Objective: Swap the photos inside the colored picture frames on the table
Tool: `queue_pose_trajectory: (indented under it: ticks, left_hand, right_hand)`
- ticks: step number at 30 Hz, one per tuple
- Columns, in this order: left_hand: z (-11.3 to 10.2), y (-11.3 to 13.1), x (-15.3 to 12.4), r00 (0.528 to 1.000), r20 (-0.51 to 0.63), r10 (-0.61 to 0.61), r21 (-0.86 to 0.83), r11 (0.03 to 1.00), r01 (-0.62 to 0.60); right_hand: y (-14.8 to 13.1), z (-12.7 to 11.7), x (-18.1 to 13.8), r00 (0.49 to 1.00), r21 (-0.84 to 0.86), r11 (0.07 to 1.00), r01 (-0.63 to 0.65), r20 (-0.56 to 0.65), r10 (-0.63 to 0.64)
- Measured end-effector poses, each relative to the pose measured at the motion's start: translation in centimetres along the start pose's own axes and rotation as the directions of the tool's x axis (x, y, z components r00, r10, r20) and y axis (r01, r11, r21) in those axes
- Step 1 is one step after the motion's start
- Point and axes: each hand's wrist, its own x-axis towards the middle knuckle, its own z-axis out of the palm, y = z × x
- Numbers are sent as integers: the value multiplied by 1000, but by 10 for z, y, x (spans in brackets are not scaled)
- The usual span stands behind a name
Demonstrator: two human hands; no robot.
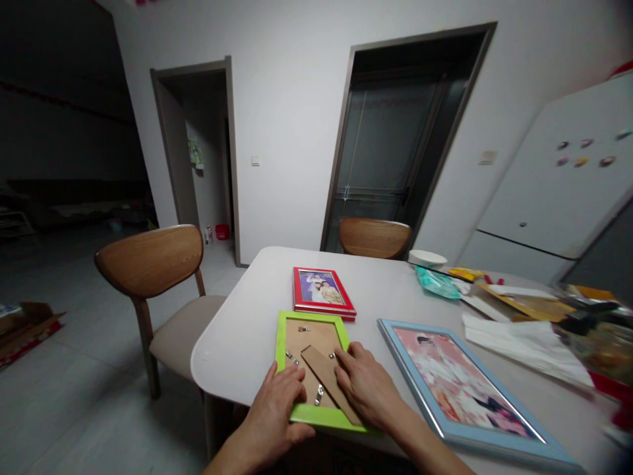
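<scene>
A green picture frame [284,330] lies face down near the front edge of the white table [237,330], its brown cardboard back [309,338] and stand strut [321,369] facing up. My left hand [277,409] lies flat on the frame's lower left part, fingers stretched over the backing beside a metal clip [319,394]. My right hand [366,386] rests on the frame's right side, fingertips pressing at the right edge near another clip. Neither hand holds anything.
A red framed photo [321,290] lies beyond the green frame. A large blue framed photo [445,382] lies to the right. Papers, a teal packet [435,282] and clutter fill the table's right side. Wooden chairs stand at left [153,264] and far side [374,237].
</scene>
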Motion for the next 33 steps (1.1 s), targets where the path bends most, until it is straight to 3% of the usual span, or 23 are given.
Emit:
queue_pose_trajectory:
  ticks: [8,16,19,22,24,33]
  left_hand:
    - [2,1,-2,998,-60,-8,-1,1000,8]
    - [5,-3,-1,999,-35,-22,-20,1000,21]
    - [3,-2,-1,999,-24,-21,-24,999,21]
    - [2,-1,-1,999,-13,-29,-27,999,29]
    - [2,-1,-1,999,-10,-33,-31,999,33]
    - [7,-5,-1,997,-72,-10,-74,997,5]
  right_hand:
    - [-3,-1,0,1000,85,996,-20,-7,20]
    - [8,1,-10,995,85,993,79,-68,-74]
    - [1,-1,-14,979,108,976,187,-107,-176]
    - [-11,-4,-15,936,214,912,351,-42,-351]
    - [-17,-4,-14,916,270,881,389,-8,-402]
    - [-23,12,-4,943,307,895,324,-31,-330]
